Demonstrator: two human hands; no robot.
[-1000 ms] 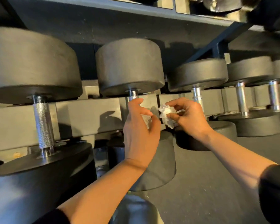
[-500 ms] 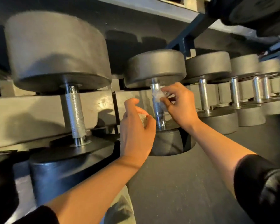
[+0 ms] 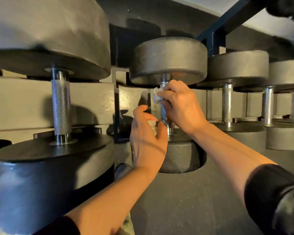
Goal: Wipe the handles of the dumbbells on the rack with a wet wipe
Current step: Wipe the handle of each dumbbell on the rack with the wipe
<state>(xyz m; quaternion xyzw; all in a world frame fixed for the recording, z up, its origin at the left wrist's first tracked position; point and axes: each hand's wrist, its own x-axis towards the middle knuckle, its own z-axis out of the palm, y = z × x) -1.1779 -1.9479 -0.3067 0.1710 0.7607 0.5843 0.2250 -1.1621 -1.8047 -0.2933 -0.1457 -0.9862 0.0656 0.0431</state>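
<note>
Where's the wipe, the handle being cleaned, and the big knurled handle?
wet wipe [image 3: 156, 97], head view, white wad at the fingertips.
handle being wiped [image 3: 163, 112], head view, bare shaft below the wipe.
knurled handle [image 3: 60, 106], head view, mid-shaft.

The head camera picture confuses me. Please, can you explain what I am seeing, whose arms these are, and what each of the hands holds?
There is no robot here. A person wears a camera on the head, so you look forward and down along that person's own two arms. In front stands a rack of dumbbells lying in a row. The right hand presses a white wet wipe around the metal handle of the middle dumbbell, near its top. The left hand waits just below and seems to hold another crumpled wipe. To the left is a bigger dumbbell with a rough metal handle; more dumbbells follow on the right.
</note>
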